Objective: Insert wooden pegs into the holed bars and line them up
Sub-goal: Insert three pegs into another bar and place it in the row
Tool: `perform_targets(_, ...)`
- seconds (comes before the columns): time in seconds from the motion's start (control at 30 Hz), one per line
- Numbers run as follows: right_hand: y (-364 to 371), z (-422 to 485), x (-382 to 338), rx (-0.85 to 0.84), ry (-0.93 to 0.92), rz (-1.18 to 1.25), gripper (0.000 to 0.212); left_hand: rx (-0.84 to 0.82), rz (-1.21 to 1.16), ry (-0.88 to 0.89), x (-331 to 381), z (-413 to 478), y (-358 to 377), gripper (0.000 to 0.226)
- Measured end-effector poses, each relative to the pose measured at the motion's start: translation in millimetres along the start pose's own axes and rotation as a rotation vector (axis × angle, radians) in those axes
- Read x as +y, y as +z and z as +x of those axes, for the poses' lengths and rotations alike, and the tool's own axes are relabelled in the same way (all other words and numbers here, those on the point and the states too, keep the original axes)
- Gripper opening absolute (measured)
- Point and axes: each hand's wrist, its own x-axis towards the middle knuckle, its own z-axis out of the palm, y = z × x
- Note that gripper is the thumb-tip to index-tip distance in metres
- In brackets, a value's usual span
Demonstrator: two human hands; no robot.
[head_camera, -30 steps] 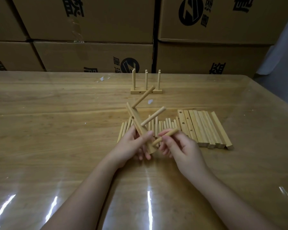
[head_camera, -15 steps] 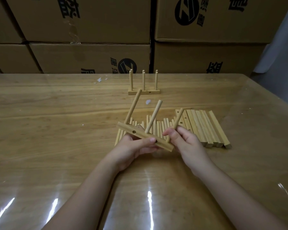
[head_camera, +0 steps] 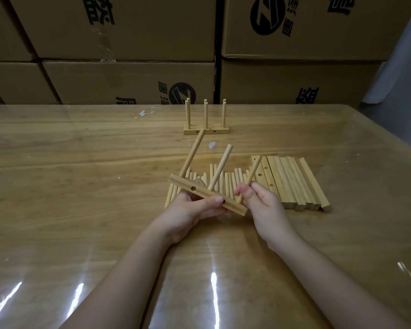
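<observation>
**Both hands hold one bar with three pegs above the table**

The left hand (head_camera: 188, 211) grips a wooden bar (head_camera: 183, 184) from below and from the front. Its thumb lies curled on the front side of the bar, just beside one of the two round holes on that side. The bar is lifted from the table (head_camera: 81, 186) and tilted, so that its end at the right hand is lower and closer to the person.

The right hand (head_camera: 265, 205) pinches a peg (head_camera: 253, 170) between the thumb and the fingers, near the peg's lower end. This lower end meets the top of the bar at the end beside the right hand. How deep it sits in the hole, I cannot tell.

Two more pegs stand in the same bar: the middle peg (head_camera: 221, 166) above the left thumb, and the outer peg (head_camera: 193, 154) at the far end of the bar, beyond the left hand. All three lean away from the person and toward the right side.

Just behind both hands a row of loose pegs (head_camera: 230, 184) lies flat on the table, side by side. Just to the outside of the right hand lies a group of bars (head_camera: 294, 181), packed closely, some with holes showing on top.

Well beyond the hands a finished bar (head_camera: 205, 131) stands on the table with three upright pegs, and more peg tips show directly behind them. Cardboard boxes (head_camera: 128, 79) with black print are stacked behind the table.
</observation>
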Motion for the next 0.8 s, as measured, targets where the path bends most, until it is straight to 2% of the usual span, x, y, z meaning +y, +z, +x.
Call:
perform_targets(0.13, 0.9, 0.3, 2.9, -0.003, -0.01, -0.013, 0.028, 0.031, -0.009, -0.002, -1.7, 0.5, -0.9, 0.026)
perform_targets(0.33, 0.3, 1.0, 6.2, -0.008, -0.076, -0.035, 0.024, 0.031, -0.002, 0.0, 1.0, -0.6, 1.0, 0.034)
perform_targets(0.4, -0.6, 0.1, 4.6, -0.008, -0.117, -0.037, 0.02, 0.026, -0.014, 0.007, 1.6, -0.9, 2.1, 0.029)
perform_targets(0.47, -2.8, 0.5, 4.5, -0.017, -0.135, -0.068, 0.027, 0.016, -0.04, 0.028, 2.4, -0.7, 3.0, 0.015)
perform_targets(0.53, -5.4, 2.5, 5.5, -0.04, -0.147, -0.157, 0.028, 0.031, -0.071, 0.034, 4.8, -1.1, 3.5, 0.01)
perform_targets(0.67, -5.7, 2.9, 8.2, -0.098, -0.132, -0.097, 0.015, 0.056, -0.093, 0.008, 5.8, -1.2, 3.0, 0.027)
perform_targets(0.8, -10.4, 5.1, 9.0, 0.017, -0.175, -0.065, 0.016, 0.056, -0.134, -0.006, 8.0, -2.3, 2.8, 0.046)
